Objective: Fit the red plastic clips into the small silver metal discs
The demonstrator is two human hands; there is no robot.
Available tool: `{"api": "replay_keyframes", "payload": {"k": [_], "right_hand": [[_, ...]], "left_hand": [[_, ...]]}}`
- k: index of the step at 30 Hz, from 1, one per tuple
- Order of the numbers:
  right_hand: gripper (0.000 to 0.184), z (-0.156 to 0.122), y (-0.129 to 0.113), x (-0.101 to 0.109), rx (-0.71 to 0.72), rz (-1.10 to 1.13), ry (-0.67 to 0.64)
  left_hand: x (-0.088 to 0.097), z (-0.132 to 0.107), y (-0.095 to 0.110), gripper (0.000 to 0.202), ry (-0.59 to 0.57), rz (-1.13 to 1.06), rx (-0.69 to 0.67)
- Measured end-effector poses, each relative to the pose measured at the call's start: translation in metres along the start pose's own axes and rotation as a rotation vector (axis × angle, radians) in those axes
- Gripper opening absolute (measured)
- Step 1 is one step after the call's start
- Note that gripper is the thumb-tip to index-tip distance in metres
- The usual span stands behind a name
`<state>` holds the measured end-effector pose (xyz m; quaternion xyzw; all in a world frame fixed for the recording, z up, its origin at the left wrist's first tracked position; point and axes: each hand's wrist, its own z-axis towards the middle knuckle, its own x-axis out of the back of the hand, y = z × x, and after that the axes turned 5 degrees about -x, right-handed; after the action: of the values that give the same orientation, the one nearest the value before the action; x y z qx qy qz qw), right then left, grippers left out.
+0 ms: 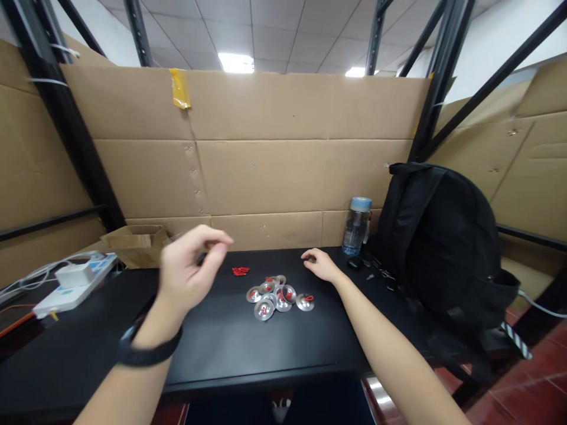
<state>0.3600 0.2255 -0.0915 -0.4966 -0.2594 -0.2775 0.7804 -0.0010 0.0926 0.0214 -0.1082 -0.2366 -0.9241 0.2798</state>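
My left hand, with a dark band on its wrist, is raised over the left of the black table. Its fingers are curled, thumb and index finger close together; nothing shows at their tips. Near the table's back, my right hand is low with bent fingers, and its palm is hidden. Between the hands lies a pile of small silver finger cymbals, several with red loops. One cymbal sits at the pile's right edge, nearest my right hand. Behind the pile is a cluster of small red pieces.
A black backpack stands on the right, beside a clear bottle with a blue lid. Keys and a small dark object lie before them. On the left are a power strip and a brown paper bag. Cardboard walls the back.
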Motion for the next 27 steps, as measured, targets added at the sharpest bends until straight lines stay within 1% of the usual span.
{"api": "replay_keyframes", "payload": {"k": [2, 3, 5, 6, 8, 10, 13, 16, 18, 21, 23, 25, 27], "right_hand": [[0.023, 0.000, 0.001, 0.002, 0.010, -0.005, 0.010], [0.023, 0.000, 0.001, 0.002, 0.013, -0.009, 0.017], [0.023, 0.001, 0.002, 0.004, 0.012, -0.017, 0.028], [0.023, 0.001, 0.003, 0.004, 0.007, -0.018, 0.033], [0.024, 0.001, 0.004, 0.005, -0.007, -0.018, 0.043], [0.024, 0.002, 0.006, 0.005, -0.014, -0.022, 0.049], [0.023, 0.002, 0.006, 0.004, -0.003, -0.024, 0.054], [0.023, 0.002, 0.006, 0.003, 0.013, -0.018, 0.047], [0.023, 0.002, 0.006, 0.003, 0.018, -0.020, 0.043], [0.022, 0.002, 0.007, 0.005, 0.020, -0.046, 0.041], [0.022, 0.001, 0.009, 0.007, 0.001, -0.132, 0.053], [0.022, 0.000, 0.013, 0.009, -0.044, -0.270, 0.069], [0.026, -0.002, 0.016, 0.010, -0.098, -0.380, 0.056]], "left_hand": [[-0.030, 0.006, -0.028, 0.019, -0.086, -0.030, 0.055], [-0.047, 0.006, -0.044, 0.021, -0.120, -0.049, 0.112], [-0.076, 0.002, -0.076, 0.021, -0.170, -0.035, 0.187], [-0.086, -0.002, -0.089, 0.021, -0.178, -0.007, 0.205], [-0.097, -0.012, -0.108, 0.022, -0.178, 0.058, 0.235], [-0.097, -0.022, -0.119, 0.022, -0.227, 0.100, 0.219], [-0.086, -0.032, -0.130, 0.023, -0.308, 0.152, 0.189], [-0.075, -0.038, -0.139, 0.027, -0.377, 0.232, 0.193], [-0.071, -0.039, -0.142, 0.032, -0.433, 0.289, 0.225], [-0.070, -0.040, -0.140, 0.037, -0.526, 0.322, 0.264], [-0.072, -0.041, -0.137, 0.038, -0.586, 0.308, 0.256], [-0.075, -0.043, -0.136, 0.038, -0.644, 0.285, 0.242], [-0.077, -0.045, -0.136, 0.037, -0.694, 0.249, 0.234]]}}
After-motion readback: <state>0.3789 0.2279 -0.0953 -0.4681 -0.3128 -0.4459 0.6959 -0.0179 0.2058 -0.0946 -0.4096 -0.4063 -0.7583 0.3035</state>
